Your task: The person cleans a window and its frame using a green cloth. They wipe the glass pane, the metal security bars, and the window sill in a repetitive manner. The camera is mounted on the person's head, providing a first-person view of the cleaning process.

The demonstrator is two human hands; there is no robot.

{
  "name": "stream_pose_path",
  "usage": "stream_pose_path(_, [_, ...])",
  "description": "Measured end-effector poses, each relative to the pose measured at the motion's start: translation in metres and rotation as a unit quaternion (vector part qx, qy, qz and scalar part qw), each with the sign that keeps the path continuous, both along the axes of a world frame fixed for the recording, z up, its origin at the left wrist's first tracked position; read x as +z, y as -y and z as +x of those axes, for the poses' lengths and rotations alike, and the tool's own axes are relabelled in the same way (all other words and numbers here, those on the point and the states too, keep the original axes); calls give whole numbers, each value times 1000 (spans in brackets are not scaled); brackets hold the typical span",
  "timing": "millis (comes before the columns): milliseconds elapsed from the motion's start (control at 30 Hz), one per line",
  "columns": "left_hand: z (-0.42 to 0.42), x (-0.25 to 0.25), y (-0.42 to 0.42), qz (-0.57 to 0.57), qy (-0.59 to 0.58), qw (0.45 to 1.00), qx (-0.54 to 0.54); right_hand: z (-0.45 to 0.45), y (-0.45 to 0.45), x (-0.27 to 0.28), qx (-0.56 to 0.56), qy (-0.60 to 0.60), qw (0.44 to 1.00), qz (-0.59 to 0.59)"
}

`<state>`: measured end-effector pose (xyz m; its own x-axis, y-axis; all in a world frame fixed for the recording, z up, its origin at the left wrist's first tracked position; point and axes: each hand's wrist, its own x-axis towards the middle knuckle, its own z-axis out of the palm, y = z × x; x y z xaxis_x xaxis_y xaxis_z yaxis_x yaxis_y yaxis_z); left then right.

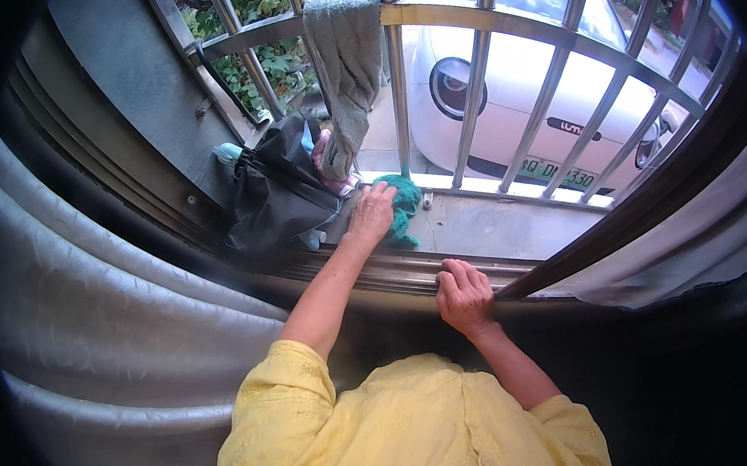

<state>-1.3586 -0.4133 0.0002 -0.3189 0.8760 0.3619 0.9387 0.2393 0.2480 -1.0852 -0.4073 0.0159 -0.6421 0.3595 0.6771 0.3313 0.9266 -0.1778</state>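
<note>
My left hand (373, 215) reaches over the window ledge, its bent fingers on the left edge of a crumpled green mesh cloth (404, 208). The mesh lies against the foot of the metal window bars, with a loose tail toward me. My right hand (465, 295) rests on the sliding window's track (409, 276), fingers curled over it and fingertips partly hidden. Left of my left hand slumps a black bag (276, 191), with pink cloth (327, 158) beside it. A grey towel (346, 72) hangs over the crossbar, its lower end near the mesh.
Upright metal bars (477, 96) close off the opening beyond the concrete ledge (496, 221). A white car (533, 98) is parked outside. Silvery curtains (131, 302) hang at left, and a pale curtain (686, 243) hangs at right behind the dark window frame (631, 195).
</note>
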Motion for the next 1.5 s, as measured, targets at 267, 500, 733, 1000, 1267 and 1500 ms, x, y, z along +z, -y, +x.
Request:
stream_pose_path(267, [7,50,-9,-241,-29,963,118,0,1,-4,9,20,998,-60])
stream_pose_path(500, [67,63,-44,-59,128,990,-1,-1,0,-8,-15,16,999,-28])
stream_pose_path(733, [115,24,-57,-108,11,994,-17,2,1,-10,-14,28,999,-24])
stream_pose_path(1000, [59,72,27,-33,13,995,-95,-1,-2,-7,-8,16,1000,-8])
stream_pose_path(1267, [41,43,78,-39,-21,999,30,-3,-1,-6,-6,7,1000,-5])
stream_pose_path(1500, [105,26,-10,-21,133,959,-249,3,-3,-2,24,-30,999,19])
